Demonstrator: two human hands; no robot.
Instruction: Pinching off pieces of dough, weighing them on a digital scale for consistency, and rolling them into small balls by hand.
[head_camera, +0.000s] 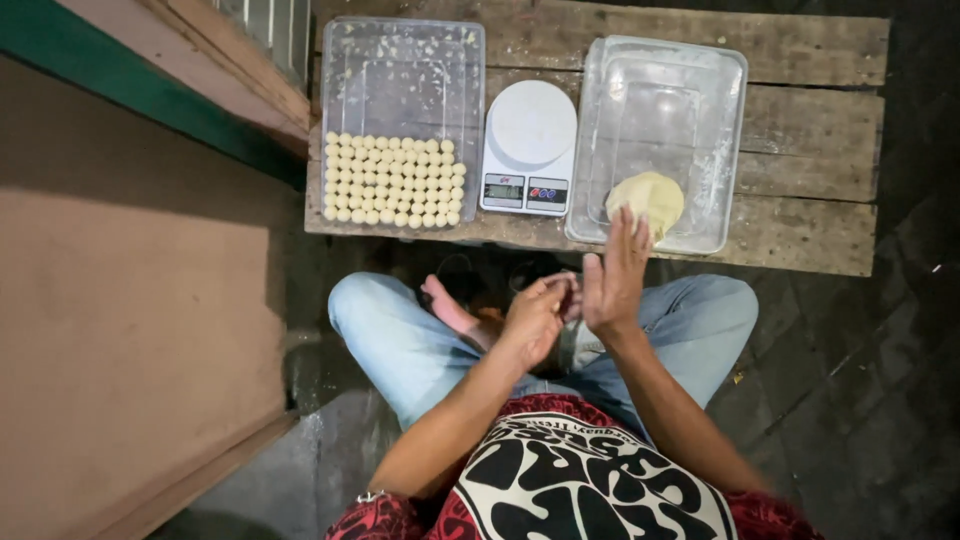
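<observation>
My left hand (537, 316) is cupped palm up over my lap, and my right hand (613, 277) stands flat and upright right beside it, fingers straight. What lies between the palms is hidden. Just beyond my right fingertips a lump of pale yellow dough (648, 200) rests in a clear plastic tub (722, 120) on a low wooden bench (800, 110). A second clear tub (400, 60) at the bench's left holds several rows of small pale dough balls (393, 180). A white digital kitchen scale (529, 148) stands between the tubs.
I sit cross-legged in light blue jeans, a bare foot (446, 303) showing in front of the bench. A brown wall with a green band (130, 95) runs along the left. Dark ground (880, 380) lies to the right.
</observation>
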